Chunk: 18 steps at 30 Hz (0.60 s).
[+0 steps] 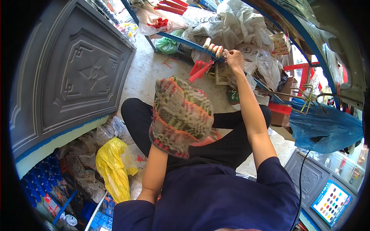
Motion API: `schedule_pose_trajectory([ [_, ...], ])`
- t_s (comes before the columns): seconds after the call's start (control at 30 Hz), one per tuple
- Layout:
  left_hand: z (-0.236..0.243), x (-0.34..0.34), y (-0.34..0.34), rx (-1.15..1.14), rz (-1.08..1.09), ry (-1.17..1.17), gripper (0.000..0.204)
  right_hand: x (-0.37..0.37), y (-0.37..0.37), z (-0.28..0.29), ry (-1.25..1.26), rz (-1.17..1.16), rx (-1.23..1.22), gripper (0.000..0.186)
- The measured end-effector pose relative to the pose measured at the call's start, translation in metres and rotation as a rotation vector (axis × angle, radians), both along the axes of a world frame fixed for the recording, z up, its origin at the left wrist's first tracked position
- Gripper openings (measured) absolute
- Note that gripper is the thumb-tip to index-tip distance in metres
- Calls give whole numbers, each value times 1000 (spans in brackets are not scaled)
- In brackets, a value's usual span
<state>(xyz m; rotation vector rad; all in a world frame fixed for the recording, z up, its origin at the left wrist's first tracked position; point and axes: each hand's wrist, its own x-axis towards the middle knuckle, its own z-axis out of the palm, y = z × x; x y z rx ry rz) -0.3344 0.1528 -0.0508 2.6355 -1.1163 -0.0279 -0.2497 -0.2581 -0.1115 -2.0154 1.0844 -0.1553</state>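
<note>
A patterned knit cloth (183,115), grey-brown with orange, green and pink bands, covers my left hand; only the left forearm (155,171) shows below it, and the fingers are hidden. My right hand (234,59) reaches out to the blue shelf edge, its fingers pinched at the right end of a row of small paint rollers (214,48). These rollers have white sleeves with red bands and thin wire frames. Their red handles (199,72) hang down in front of the shelf. The end roller is mostly hidden behind my fingertips.
Clear plastic bags (246,25) crowd the blue-framed shelf (185,43). A grey panelled door (90,73) stands at left, above a yellow bag (111,167). At right hang metal wire frames (307,99) by a blue plastic bag (325,125). My crossed legs (137,119) rest on the floor.
</note>
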Motion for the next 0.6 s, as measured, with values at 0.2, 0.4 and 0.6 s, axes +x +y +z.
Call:
schedule_pose_trajectory([
  [0.2, 6, 20, -12, -5, 84, 499, 63, -13, 13, -1, -11, 155, -173, 35],
  [0.4, -20, 24, -14, -146, -24, 271, 64, -25, 14, -13, -183, 155, -170, 27],
  [0.6, -44, 23, -12, -319, -147, -17, 64, -71, 49, 0, -456, -23, 55, 25],
])
